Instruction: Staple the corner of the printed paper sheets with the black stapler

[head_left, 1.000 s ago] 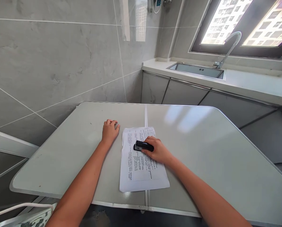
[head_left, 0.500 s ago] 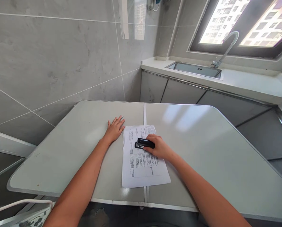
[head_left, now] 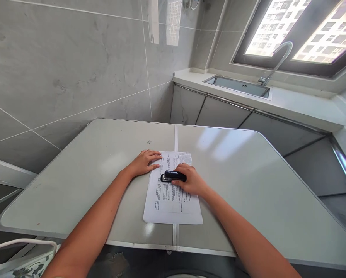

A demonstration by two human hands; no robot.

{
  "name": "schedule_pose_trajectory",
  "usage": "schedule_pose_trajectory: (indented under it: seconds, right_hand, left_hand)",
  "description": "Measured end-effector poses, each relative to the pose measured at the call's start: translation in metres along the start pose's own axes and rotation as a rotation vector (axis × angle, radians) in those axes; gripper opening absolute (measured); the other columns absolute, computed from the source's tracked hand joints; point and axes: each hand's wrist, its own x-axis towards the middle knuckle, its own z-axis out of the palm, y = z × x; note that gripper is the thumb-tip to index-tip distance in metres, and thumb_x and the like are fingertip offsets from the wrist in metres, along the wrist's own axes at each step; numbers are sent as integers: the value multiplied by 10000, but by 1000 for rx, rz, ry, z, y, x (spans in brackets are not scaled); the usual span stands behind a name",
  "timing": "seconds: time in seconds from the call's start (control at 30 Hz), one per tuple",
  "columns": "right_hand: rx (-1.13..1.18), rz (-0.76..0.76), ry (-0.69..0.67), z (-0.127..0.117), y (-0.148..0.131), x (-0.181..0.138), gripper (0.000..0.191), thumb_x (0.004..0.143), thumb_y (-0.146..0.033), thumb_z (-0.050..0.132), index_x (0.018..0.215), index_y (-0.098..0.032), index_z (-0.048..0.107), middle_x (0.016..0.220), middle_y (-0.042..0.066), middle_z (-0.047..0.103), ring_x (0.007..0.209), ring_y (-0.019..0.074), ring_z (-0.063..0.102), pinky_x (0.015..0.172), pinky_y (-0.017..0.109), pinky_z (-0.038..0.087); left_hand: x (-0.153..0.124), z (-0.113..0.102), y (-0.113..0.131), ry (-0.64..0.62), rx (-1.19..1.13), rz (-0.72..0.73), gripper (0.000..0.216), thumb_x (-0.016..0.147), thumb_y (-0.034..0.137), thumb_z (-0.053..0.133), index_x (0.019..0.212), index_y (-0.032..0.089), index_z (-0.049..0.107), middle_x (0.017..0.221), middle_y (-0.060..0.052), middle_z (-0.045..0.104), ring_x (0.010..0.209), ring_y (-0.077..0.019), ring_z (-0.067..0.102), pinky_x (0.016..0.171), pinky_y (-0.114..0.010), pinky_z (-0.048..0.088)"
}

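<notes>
My right hand (head_left: 188, 178) is closed round a black stapler (head_left: 174, 176), which it holds over the printed paper (head_left: 173, 210). The stapler's front end points left, and I cannot tell whether its base touches the sheet. Flat at the paper's upper left edge lies my left hand (head_left: 145, 162), fingers stretched to the right, their tips on the sheet. The paper rests across the seam of the pale folding table (head_left: 233, 193). Just beyond my left hand, tiny thin staple-like pieces (head_left: 149, 142) lie on the tabletop.
Past the table, a white counter (head_left: 300, 104) runs along the wall with a sink (head_left: 239, 85) and a curved faucet (head_left: 277, 61) under a window. A grey tiled wall (head_left: 74, 58) stands at the left. A white chair-like frame (head_left: 24, 242) shows at the lower left.
My left hand has moved right and nearer, from beside the paper onto its edge, uncovering the tiny pieces. The paper has straightened slightly. My right hand still holds the stapler.
</notes>
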Motion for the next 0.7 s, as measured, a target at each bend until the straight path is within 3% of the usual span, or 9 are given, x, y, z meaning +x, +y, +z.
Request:
schedule_pose_trajectory:
  seconds: [0.23,0.4,0.57,0.7]
  right_hand:
    - [50,22,81,21,-6,3,234,858,-321,824,1060,-246,733,995,55,704,958,241,639,861,397,505]
    - [65,9,59,35,-19,8,423,900,-256,747,1312,-271,652,1115,71,731,1050,250,661,943,410,512]
    - [68,-50,-28,47,-33,25,403,913,-208,691,1308,-279,653,1135,47,753,1022,229,705,919,360,523]
    - [79,-88,-139,52,-43,41,423,934,-211,674,1347,-284,626,1072,24,770,948,209,719,838,311,523]
  left_hand:
    - [-2,-3,-7,14,7,2,358,980,430,617,1306,312,705,1427,-50,647,1351,-276,546,1182,-492,343]
    - [-7,-11,-20,119,74,-106,200,975,353,582,1016,260,754,1232,-50,720,1178,-264,620,1079,-466,412]
    - [-5,-13,-28,308,13,-208,235,980,357,544,993,223,738,1102,-72,723,1063,-244,631,995,-412,481]
    - [-4,-13,-37,492,-93,-337,263,978,374,531,925,197,718,1026,-77,706,898,-196,639,799,-323,527]
